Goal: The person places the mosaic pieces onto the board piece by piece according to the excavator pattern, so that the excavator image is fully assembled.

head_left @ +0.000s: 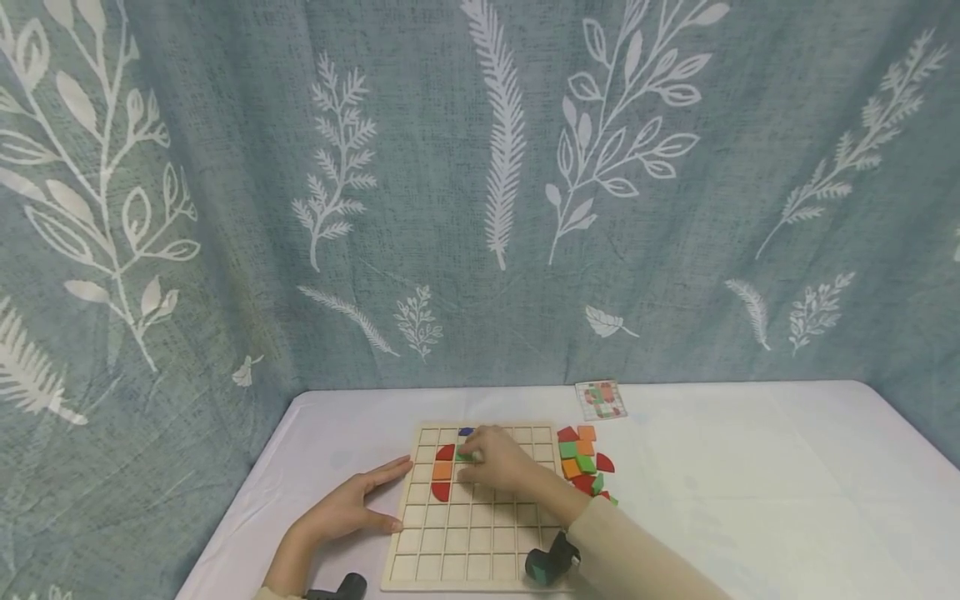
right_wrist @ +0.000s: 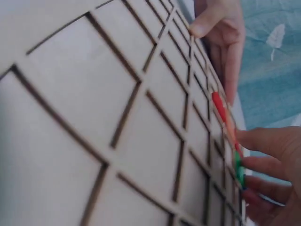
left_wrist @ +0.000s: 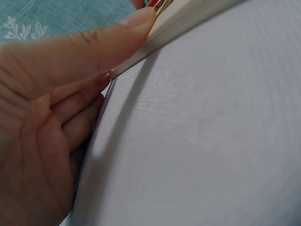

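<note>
A wooden grid board [head_left: 457,568] lies on the white table. My left hand [head_left: 348,502] rests at its left edge, thumb and fingers spread and fairly straight, touching the rim; the left wrist view shows the thumb [left_wrist: 101,44] against the board's side. Over the upper middle of the grid, my right hand [head_left: 498,460] holds a green piece [head_left: 463,454] at a cell, fingers bent around it and partly covering it. Left of that sit a red quarter-round piece [head_left: 446,452], an orange square [head_left: 442,472] and another red quarter-round [head_left: 440,492]. A blue piece [head_left: 467,432] shows above the fingers.
Loose red, orange and green pieces [head_left: 568,450] lie in a cluster along the board's right edge. Behind them is a small patterned card [head_left: 601,400]. A patterned blue-green curtain [head_left: 450,333] hangs behind the table. Black wrist devices [head_left: 551,560] sit near both wrists.
</note>
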Action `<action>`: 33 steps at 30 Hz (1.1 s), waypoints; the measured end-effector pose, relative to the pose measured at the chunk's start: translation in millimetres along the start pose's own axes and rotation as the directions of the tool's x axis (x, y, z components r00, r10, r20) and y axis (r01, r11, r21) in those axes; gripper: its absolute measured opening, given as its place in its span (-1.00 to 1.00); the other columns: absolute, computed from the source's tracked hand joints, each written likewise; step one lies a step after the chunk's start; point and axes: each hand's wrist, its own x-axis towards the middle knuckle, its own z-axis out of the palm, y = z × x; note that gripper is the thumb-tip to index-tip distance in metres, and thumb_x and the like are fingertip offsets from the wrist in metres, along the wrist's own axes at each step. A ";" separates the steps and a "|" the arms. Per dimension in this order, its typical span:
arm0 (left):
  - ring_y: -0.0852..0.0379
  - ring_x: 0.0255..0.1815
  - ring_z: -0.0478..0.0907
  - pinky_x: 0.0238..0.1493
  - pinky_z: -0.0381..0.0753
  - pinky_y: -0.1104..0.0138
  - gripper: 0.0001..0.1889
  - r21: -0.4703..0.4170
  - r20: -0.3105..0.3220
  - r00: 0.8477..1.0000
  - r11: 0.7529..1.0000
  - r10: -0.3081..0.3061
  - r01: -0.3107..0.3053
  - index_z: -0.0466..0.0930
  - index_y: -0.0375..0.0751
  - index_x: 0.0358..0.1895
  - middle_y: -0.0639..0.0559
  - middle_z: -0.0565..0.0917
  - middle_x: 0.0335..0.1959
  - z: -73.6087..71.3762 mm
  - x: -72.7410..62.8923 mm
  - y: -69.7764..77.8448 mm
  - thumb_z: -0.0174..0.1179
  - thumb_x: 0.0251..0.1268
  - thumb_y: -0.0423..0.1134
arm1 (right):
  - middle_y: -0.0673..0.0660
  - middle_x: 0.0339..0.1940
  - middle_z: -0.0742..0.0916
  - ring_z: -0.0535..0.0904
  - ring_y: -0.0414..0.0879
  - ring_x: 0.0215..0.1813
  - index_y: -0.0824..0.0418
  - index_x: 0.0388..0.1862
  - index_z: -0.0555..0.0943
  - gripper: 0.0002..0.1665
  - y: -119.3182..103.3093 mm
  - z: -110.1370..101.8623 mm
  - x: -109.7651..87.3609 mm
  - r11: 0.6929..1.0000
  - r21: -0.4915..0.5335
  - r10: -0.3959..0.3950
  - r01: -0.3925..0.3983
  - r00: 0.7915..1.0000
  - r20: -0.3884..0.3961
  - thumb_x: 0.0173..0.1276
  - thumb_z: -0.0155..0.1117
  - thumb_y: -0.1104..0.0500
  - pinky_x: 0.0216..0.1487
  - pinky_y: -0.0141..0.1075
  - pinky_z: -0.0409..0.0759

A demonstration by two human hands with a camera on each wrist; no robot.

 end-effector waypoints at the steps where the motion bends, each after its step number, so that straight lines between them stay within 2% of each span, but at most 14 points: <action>1: -0.40 0.41 -0.15 0.29 -0.12 -0.27 -0.11 0.002 0.000 1.000 1.000 0.002 -0.002 0.16 -0.38 0.35 -0.34 0.05 0.41 0.3 -0.5 -0.9 0.41 -0.10 -0.20 | 0.19 0.00 0.63 0.51 0.07 0.08 0.31 -0.04 0.64 -0.60 -1.1 -1.0 -0.4 1.000 -0.004 0.002 -0.002 1.000 0.023 0.19 0.31 0.11 0.13 -0.13 0.47; 4: -0.38 0.41 -0.15 0.29 -0.11 -0.26 -0.11 0.009 0.000 1.000 1.000 -0.001 0.001 0.17 -0.36 0.36 -0.32 0.06 0.42 1.5 -0.7 -2.5 0.41 -0.09 -0.19 | 0.19 0.04 0.62 0.50 0.06 0.12 0.29 0.01 0.61 -0.56 -3.0 -2.8 -1.6 1.000 -0.005 0.019 -0.019 0.998 0.057 0.22 0.29 0.07 0.14 -0.16 0.48; 7: -0.38 0.41 -0.15 0.29 -0.11 -0.26 -0.12 0.002 0.005 1.000 1.000 0.012 -0.012 0.17 -0.37 0.35 -0.33 0.05 0.42 2.8 -0.4 -1.5 0.40 -0.08 -0.20 | 0.14 0.05 0.64 0.52 0.03 0.12 0.24 0.04 0.60 -0.57 -1.0 -3.4 -6.5 0.998 0.039 0.057 -0.058 0.998 0.033 0.22 0.28 0.06 0.09 -0.17 0.52; 11: -0.40 0.41 -0.16 0.30 -0.13 -0.26 -0.11 -0.009 0.004 1.000 1.000 0.014 -0.014 0.17 -0.39 0.35 -0.34 0.05 0.41 3.0 1.1 0.7 0.41 -0.10 -0.23 | 0.13 0.07 0.64 0.54 0.07 0.10 0.22 0.05 0.59 -0.57 5.4 -11.2 -19.4 0.980 0.188 0.074 -0.069 0.997 -0.017 0.24 0.26 0.07 0.02 -0.11 0.56; 16: -0.38 0.42 -0.16 0.31 -0.13 -0.25 -0.10 -0.008 -0.003 1.000 1.000 -0.003 0.003 0.18 -0.37 0.35 -0.32 0.07 0.42 2.8 2.8 -0.3 0.42 -0.14 -0.24 | 0.17 0.03 0.66 0.59 0.08 0.01 0.27 0.02 0.60 -0.60 18.2 -31.6 -36.1 0.943 0.330 0.056 -0.028 0.996 -0.075 0.23 0.27 0.12 0.01 -0.11 0.57; 20: -0.38 0.42 -0.17 0.30 -0.13 -0.25 -0.10 -0.019 0.000 1.000 1.000 -0.010 0.010 0.16 -0.37 0.36 -0.32 0.06 0.42 3.0 2.3 -0.3 0.42 -0.13 -0.25 | 0.25 -0.02 0.67 0.61 0.10 -0.03 0.33 0.00 0.60 -0.61 29.0 -48.9 -50.8 0.928 0.371 0.077 -0.023 0.989 -0.129 0.22 0.28 0.19 -0.01 -0.19 0.60; 26: -0.38 0.42 -0.18 0.30 -0.14 -0.26 -0.10 -0.021 -0.006 1.000 1.000 -0.015 0.014 0.16 -0.37 0.36 -0.32 0.05 0.42 2.3 1.6 -1.4 0.42 -0.13 -0.25 | 0.30 -0.02 0.66 0.60 0.09 0.01 0.35 -0.01 0.59 -0.62 44.3 -67.4 -75.0 0.896 0.437 0.170 -0.078 0.970 -0.175 0.26 0.24 0.15 0.00 -0.20 0.59; 33: -0.35 0.43 -0.18 0.32 -0.17 -0.25 -0.07 -0.012 -0.017 0.999 0.999 -0.039 0.038 0.18 -0.34 0.36 -0.29 0.06 0.43 5.0 3.1 -5.5 0.44 -0.18 -0.19 | 0.24 -0.07 0.69 0.61 0.08 -0.01 0.32 -0.04 0.61 -0.65 62.3 -79.3 -106.2 0.911 0.392 0.217 -0.125 0.955 -0.202 0.26 0.26 0.15 0.04 -0.17 0.58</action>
